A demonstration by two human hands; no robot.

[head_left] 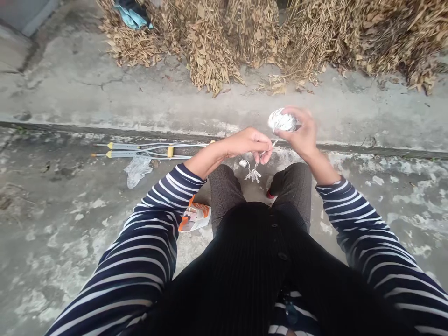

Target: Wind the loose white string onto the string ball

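Observation:
My right hand is closed around a ball of white thread, held up in front of me. A strand runs from the ball down to my left hand, whose fingers pinch it. Below the left hand dangles a small tangle of white thread with a little loop, hanging between my knees. I sit with dark trousers and striped sleeves over a concrete floor.
An orange and white packet lies by my left knee. A pair of metal crutches and a clear plastic bag lie on the ground to the left. Dry plant bundles pile along the far side.

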